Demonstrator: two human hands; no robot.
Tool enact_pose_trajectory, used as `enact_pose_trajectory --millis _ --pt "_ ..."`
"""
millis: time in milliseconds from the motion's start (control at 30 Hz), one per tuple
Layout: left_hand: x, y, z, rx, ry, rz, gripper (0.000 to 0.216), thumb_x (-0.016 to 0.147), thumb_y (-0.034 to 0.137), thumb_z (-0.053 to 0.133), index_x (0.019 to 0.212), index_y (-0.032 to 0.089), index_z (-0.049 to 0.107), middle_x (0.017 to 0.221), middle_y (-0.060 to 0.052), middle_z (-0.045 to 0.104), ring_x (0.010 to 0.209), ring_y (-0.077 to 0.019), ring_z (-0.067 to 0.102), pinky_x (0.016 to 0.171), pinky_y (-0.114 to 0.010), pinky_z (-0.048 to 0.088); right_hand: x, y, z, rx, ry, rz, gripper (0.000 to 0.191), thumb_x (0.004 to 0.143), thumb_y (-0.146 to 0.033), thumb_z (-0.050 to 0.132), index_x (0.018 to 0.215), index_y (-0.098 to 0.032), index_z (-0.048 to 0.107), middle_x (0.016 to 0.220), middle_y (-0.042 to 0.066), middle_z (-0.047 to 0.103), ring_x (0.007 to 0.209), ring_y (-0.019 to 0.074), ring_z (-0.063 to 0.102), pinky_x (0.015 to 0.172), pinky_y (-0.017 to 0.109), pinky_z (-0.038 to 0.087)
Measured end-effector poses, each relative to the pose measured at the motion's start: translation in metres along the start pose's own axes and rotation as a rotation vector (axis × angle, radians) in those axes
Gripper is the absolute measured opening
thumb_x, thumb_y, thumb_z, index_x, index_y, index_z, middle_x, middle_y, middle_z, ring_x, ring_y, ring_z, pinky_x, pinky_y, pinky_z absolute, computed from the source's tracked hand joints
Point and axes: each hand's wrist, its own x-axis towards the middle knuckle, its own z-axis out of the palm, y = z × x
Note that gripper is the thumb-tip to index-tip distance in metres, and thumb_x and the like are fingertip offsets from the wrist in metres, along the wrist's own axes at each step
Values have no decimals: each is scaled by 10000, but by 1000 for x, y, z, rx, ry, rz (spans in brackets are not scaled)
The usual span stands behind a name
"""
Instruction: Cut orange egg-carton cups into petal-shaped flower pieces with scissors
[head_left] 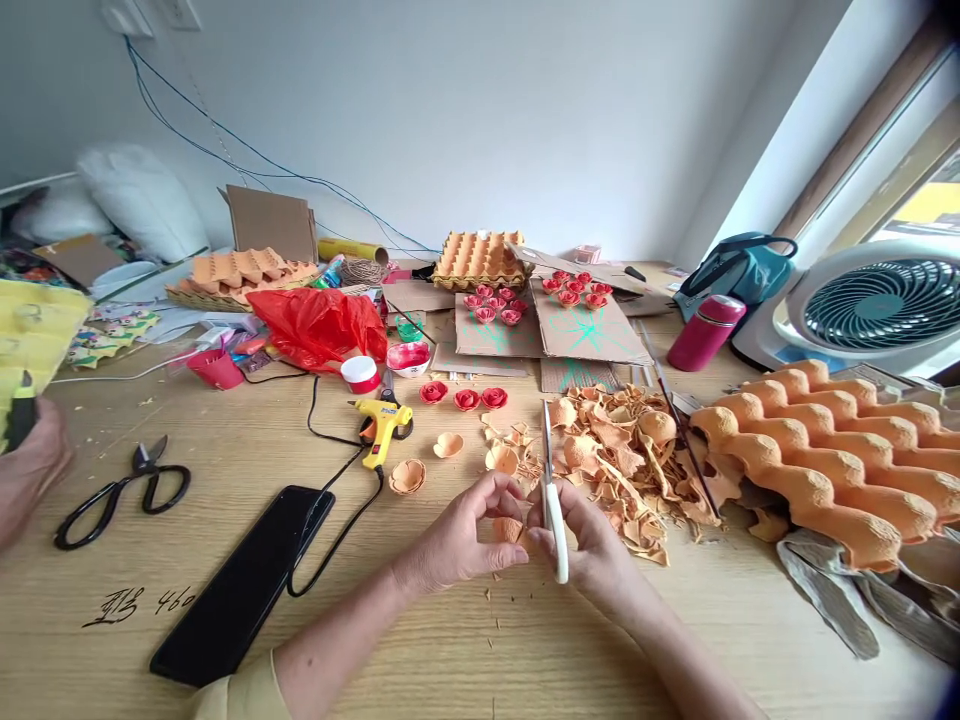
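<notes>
My left hand is closed around a small orange egg-carton cup, thumb below and fingers above. My right hand holds white-handled scissors with the blades pointing away from me; its fingertips come close to the cup. Just beyond my hands lie cut cups with petal-like edges, one a scalloped cup and another a shallow petal piece. A heap of orange carton scraps spreads beyond my right hand. Several red paper-pulp roses sit in a row farther back.
At left are a yellow glue gun, a black phone, black scissors and another person's hand with a yellow carton. An orange egg tray, a pink bottle and a fan stand right.
</notes>
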Motion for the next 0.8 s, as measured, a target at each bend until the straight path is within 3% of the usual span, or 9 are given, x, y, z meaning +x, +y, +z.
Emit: enact_pose_trajectory --millis 100,200,333,500,800 --pt "0 -3 3 -79 -36 23 706 708 111 753 1323 258 439 978 4 592 1000 -176 584 989 -370 421 1 7 -1 33 36 -29 261 826 -356 765 993 -247 597 906 -8 607 825 169 544 763 280 460" --pt "1 -10 5 -142 -29 5 787 719 57 712 1400 286 391 928 23 543 884 -133 553 894 -311 451 2 10 -2 51 42 -43 257 819 -355 773 975 -247 598 930 -3 606 830 169 544 753 275 463" --pt "3 -11 4 -290 -27 -40 690 769 155 745 1373 267 431 888 20 553 795 -114 546 736 -241 432 2 12 -1 58 53 -52 250 820 -353 772 969 -250 599 944 -3 601 872 177 550 779 276 468" --pt "4 -5 5 -473 1 -70 683 742 270 823 1326 251 469 1091 -58 665 1025 -197 627 927 -327 432 2 13 4 19 97 -94 272 820 -330 772 1014 -255 597 919 -12 579 858 175 549 779 276 467" --pt "4 -16 11 -544 86 -74 684 686 261 873 1276 240 526 1096 -81 708 1055 -241 650 955 -378 435 0 14 9 -79 127 -158 224 850 -289 734 998 -254 569 881 -15 560 822 175 546 759 273 470"
